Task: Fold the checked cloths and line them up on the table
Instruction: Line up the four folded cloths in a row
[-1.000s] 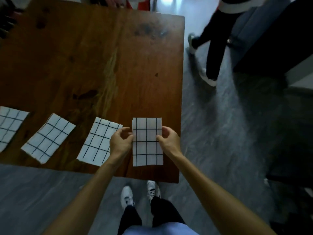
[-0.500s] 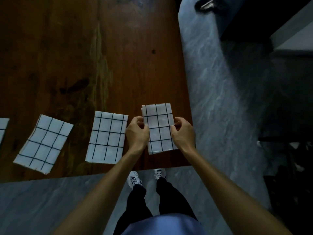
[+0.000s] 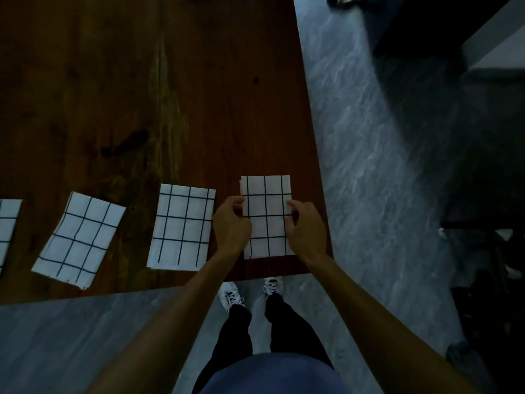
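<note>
A folded white cloth (image 3: pixel 266 214) with dark checks is held at the worktop's (image 3: pixel 199 95) right end, pinched at its side edges by left hand (image 3: pixel 230 224) and right hand (image 3: pixel 307 226), fingers curled.

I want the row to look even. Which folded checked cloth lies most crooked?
The second cloth from the left, between the cut-off cloth at the frame edge and the middle cloth. It is turned clockwise; the others lie roughly square to the table edge.
</note>
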